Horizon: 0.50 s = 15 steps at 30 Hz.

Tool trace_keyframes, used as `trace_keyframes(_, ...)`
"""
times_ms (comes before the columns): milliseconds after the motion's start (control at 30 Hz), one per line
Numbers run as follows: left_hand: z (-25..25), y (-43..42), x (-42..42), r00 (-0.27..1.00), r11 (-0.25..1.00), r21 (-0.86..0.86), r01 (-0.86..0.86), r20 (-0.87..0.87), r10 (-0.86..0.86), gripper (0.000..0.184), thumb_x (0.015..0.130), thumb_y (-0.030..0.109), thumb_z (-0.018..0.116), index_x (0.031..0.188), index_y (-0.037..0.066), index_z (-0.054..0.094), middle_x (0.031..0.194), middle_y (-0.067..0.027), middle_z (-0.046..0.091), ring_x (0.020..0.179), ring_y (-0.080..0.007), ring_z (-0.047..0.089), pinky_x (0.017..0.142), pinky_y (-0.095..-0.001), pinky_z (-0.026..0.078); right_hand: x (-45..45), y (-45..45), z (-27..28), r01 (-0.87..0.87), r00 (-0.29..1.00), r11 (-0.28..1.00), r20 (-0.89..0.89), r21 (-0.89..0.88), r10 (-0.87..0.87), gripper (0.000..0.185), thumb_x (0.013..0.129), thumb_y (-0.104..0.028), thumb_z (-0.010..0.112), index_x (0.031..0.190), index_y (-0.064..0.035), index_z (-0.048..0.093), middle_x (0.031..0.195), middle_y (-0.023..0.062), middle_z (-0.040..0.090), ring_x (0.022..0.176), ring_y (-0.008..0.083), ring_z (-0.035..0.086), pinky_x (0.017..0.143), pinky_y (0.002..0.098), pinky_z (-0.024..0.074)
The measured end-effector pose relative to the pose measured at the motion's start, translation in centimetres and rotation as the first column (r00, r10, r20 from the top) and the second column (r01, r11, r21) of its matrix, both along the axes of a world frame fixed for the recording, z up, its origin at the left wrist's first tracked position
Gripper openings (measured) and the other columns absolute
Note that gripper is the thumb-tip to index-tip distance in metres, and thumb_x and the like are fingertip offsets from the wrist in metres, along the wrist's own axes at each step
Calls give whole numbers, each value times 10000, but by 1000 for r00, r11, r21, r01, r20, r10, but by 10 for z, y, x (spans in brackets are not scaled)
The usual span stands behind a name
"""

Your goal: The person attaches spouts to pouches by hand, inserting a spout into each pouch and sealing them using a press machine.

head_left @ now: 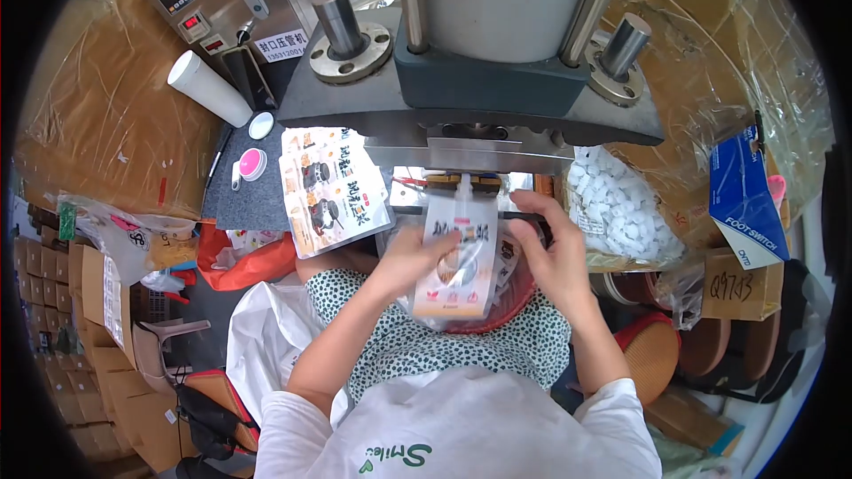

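A printed spout pouch (455, 293) hangs in front of me. Its pale spout (464, 186) points up at the brass-coloured jaws (486, 184) of a press; whether they grip it I cannot tell. My left hand (408, 259) holds the pouch by its left side, thumb across the front. To the right of the pouch is my right hand (561, 259), thumb and fingers apart, fingertips close to the jaws. Under the pouch, a red-rimmed basin (525, 306) on my lap contains more pouches, partly hidden.
Flat pouches (330, 204) lie stacked at left on a grey mat (244, 222). Small white plastic parts (621, 204) fill a container at right. Above my hands is the press's metal plate (470, 155). A blue foot switch box (747, 195) stands at far right.
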<state>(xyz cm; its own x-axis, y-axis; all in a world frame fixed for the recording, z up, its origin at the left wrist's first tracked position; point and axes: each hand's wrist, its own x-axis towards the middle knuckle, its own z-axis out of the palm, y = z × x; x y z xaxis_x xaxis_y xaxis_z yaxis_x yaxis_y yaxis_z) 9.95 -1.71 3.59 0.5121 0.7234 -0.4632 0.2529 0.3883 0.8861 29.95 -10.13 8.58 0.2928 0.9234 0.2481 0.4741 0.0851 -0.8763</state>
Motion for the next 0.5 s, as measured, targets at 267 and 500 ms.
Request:
trace_keyframes(267,1,21,21,940,959,-262,-106,288,183,323,953,162,635,1144,-97,609,1045,-141,687,821,-170,692,703,-323,574,38,-16,15,338,778,940,549,46,-307,198,829,-69,692,1019,-13,681,907,166,693,860,361,658,773,433,508)
trace_keyframes(500,-2,9,-44,834,533,846,6,-298,464,515,903,236,684,1265,-93,522,1250,-250,590,1135,-356,585,950,-457,451,70,-12,-9,254,836,932,544,-258,-76,220,800,-34,685,1010,21,645,935,217,658,837,399,650,752,478,507)
